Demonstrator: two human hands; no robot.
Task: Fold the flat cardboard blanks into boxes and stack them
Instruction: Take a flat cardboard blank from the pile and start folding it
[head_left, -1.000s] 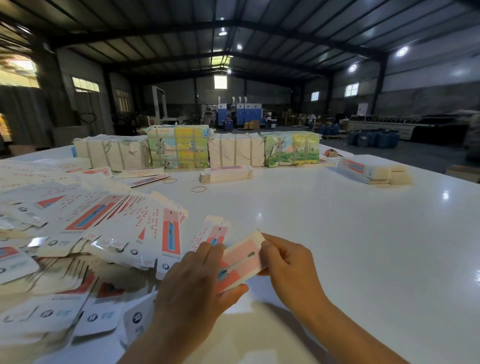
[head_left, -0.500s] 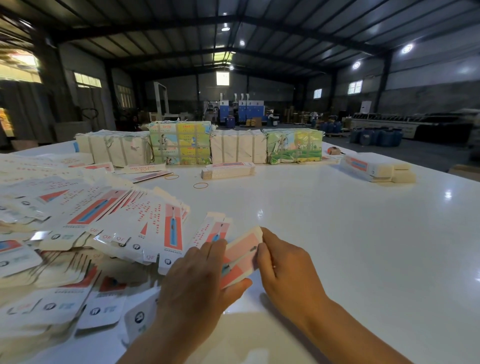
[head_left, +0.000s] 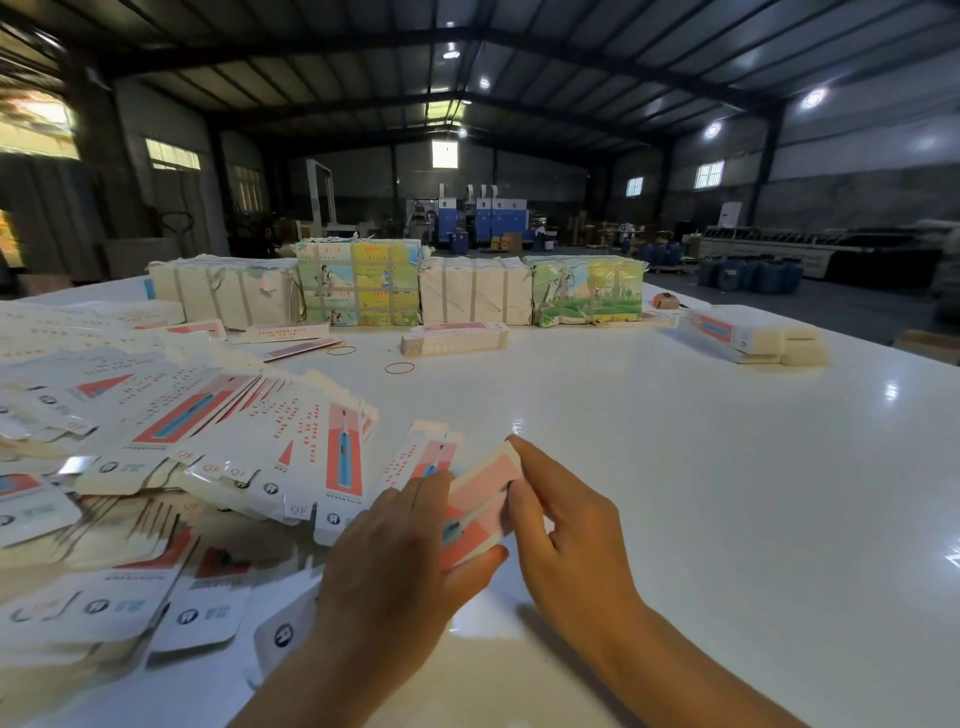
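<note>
Not much has shifted since half a second ago: both hands stay clamped on the pink blank (head_left: 480, 506) just above the table (head_left: 727, 493), left hand (head_left: 400, 561) underneath, right hand (head_left: 561, 525) pinching its far edge, maybe creasing. Loose blanks (head_left: 218, 441) spread left.

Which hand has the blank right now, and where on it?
Both. The left hand grips the pink blank at its near end, thumb under; the right hand pinches its right edge.
</note>
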